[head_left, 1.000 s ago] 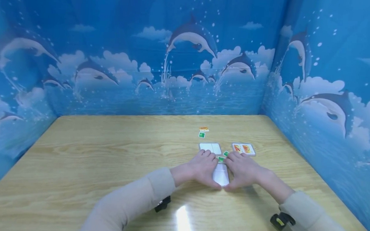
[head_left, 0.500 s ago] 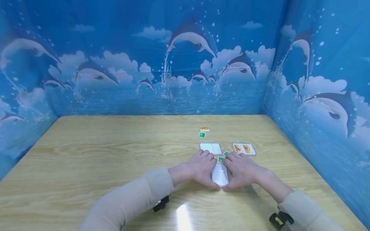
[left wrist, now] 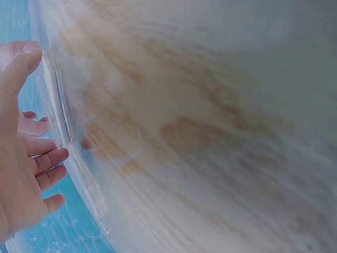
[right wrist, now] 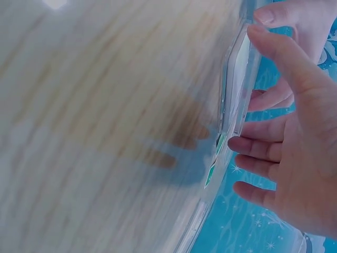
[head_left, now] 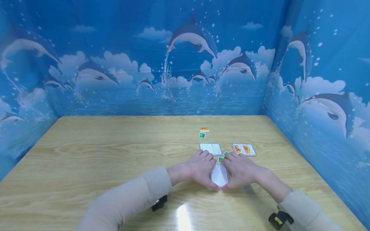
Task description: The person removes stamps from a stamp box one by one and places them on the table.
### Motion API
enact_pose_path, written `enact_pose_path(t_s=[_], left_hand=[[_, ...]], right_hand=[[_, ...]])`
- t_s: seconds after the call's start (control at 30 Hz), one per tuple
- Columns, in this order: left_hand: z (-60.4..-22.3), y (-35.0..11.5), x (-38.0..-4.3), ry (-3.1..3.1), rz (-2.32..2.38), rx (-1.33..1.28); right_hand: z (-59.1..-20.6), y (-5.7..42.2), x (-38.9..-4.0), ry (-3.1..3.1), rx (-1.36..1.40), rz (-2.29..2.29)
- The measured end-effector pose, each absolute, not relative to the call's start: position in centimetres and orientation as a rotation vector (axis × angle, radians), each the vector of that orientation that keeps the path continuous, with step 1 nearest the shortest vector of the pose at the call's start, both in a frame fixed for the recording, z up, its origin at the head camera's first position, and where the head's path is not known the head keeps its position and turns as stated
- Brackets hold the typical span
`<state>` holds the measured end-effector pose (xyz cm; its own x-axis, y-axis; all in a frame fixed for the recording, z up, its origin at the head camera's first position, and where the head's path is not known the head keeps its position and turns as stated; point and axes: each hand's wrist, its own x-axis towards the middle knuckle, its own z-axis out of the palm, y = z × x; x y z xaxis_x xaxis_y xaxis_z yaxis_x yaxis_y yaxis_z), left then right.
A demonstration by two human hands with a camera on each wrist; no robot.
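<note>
Between my two hands a white, clear-edged flat plate (head_left: pixel 219 175) lies on the wooden table. My left hand (head_left: pixel 202 168) holds its left side, thumb at the near edge and fingers towards the far end. On the right side my right hand (head_left: pixel 240 169) holds it the same way, and the two thumbs nearly meet. Both wrist views show the plate edge-on, with the left thumb (left wrist: pixel 23 68) and right thumb (right wrist: pixel 279 50) at one end. Two small green cards (head_left: pixel 221 159) lie just beyond the plate, partly covered by the right fingers.
Beyond the left fingers lies a white two-part plate (head_left: pixel 210 148). A similar plate with two orange food pictures (head_left: pixel 243 149) is at the right. Farther back are an orange picture card (head_left: pixel 204 129) and a small green card (head_left: pixel 202 135). Dolphin-print curtains (head_left: pixel 162 59) border the table (head_left: pixel 109 150).
Both hands and the white plate between them have shifted very slightly to the left. The line across the plate is less visible now. The other cards have stayed in place.
</note>
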<state>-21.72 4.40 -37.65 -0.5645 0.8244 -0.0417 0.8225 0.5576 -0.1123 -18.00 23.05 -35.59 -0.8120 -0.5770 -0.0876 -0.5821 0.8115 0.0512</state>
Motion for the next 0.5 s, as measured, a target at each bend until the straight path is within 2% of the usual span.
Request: enact_pose_path(t_s=[0.5], left_hand=[[-37.84, 4.41, -22.03, -2.757, 0.201, -1.469]], right_hand=[[-35.77, 23.01, -18.39, 2.892, -0.862, 0.103]])
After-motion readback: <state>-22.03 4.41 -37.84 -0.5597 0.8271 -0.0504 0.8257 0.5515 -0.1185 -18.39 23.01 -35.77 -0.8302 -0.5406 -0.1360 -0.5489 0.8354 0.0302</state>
